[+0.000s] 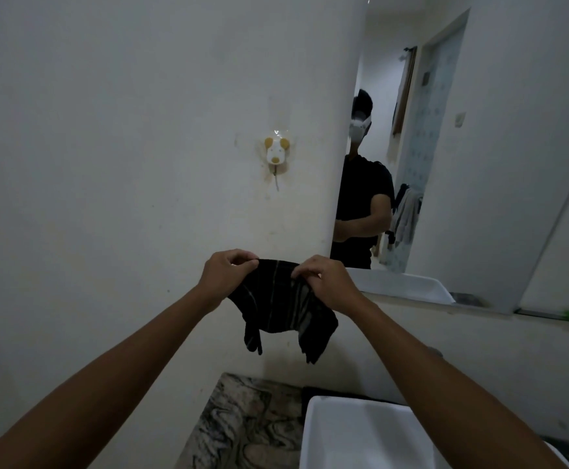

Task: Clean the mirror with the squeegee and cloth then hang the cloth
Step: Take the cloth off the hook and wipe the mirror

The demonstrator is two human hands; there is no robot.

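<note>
Both hands — left hand (224, 270) and right hand (323, 277) — pinch the dark cloth's (283, 306) top edge, fingers clenched on it, below the wall hook (277, 155), left of the mirror (462, 147).

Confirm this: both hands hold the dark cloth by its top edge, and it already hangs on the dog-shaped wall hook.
Not quite. In the head view, both hands, left and right, do hold the dark cloth by its top edge, but it is not on the dog-shaped hook yet; the hook is bare, above the cloth.
</note>
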